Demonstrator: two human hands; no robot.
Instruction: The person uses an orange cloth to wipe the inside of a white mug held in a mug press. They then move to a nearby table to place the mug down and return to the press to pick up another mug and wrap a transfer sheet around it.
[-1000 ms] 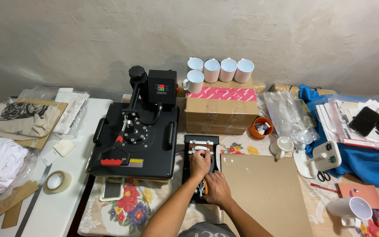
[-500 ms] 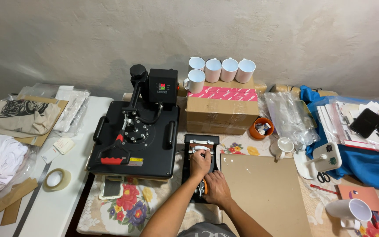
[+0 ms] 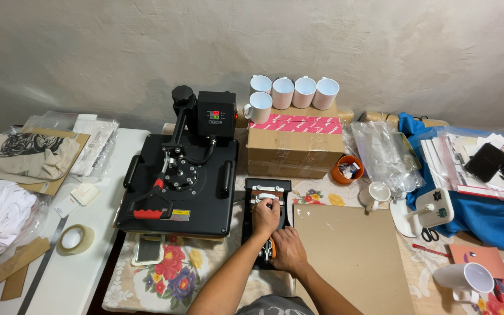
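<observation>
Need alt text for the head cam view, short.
Seen from above, a person's left hand and right hand grip a small black mug press on a floral cloth. A large black heat press sits to its left, with white mugs on a cardboard box behind.

Small black mug press [image 3: 266, 192] with metal clamp parts and orange-handled lever, lying flat under both hands, lever end beneath the right hand.

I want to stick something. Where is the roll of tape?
In the head view, the roll of tape lies on the white table at the left, just left of the big black heat press.
</observation>
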